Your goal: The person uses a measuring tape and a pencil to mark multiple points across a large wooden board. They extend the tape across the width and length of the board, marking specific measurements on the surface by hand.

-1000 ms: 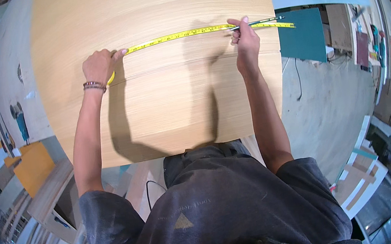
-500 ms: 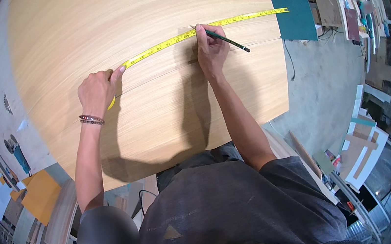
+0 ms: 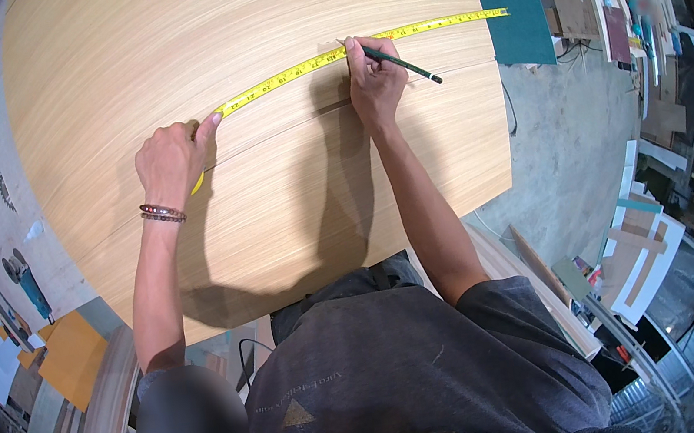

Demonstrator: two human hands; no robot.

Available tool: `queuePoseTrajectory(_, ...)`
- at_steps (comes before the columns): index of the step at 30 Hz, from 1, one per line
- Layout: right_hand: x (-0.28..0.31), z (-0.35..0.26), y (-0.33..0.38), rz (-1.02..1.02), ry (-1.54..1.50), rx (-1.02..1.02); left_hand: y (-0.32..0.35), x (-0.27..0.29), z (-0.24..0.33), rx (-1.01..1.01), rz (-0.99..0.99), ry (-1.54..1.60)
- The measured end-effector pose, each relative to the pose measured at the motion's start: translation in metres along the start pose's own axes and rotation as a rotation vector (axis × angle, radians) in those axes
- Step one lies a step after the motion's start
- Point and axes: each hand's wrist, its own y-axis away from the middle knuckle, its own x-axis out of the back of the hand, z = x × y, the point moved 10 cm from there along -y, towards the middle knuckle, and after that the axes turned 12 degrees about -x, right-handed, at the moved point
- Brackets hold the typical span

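Observation:
A yellow tape measure [image 3: 285, 77] stretches across a light wood-grain board [image 3: 276, 208], its end hook past the board's right edge. My left hand [image 3: 168, 159] is closed around the tape's case, of which only a yellow sliver shows, with the thumb on the blade. In my right hand [image 3: 376, 81] is a dark green pencil [image 3: 406, 66]. Its tip is at the board's surface just beyond the blade, and the hand rests over the blade. A thin dark line or seam runs across the board nearer to me.
An angle grinder [image 3: 28, 285] and a toothed saw blade [image 3: 6, 193] lie on a pale surface at the left. Off the board's right edge is a dark teal panel [image 3: 518, 19]. An orange-yellow sheet [image 3: 75, 357] and stacked boards stand at lower left. A black cord [image 3: 511, 107] hangs at right.
My view has shifted slightly, so the surroundings sit a little differently. Both hands keep their grips, and the pencil tip stays by the same stretch of the blade.

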Motion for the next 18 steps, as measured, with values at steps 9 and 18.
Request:
queuePoseTrajectory(9, 0.002, -0.001, 0.002, 0.013, -0.006, -0.031, 0.002, 0.002, 0.0, 0.004, 0.007, -0.019)
queuePoseTrajectory(18, 0.012, 0.007, 0.004, 0.084, -0.169, -0.116, 0.001, -0.002, -0.003, 0.015, -0.005, -0.03)
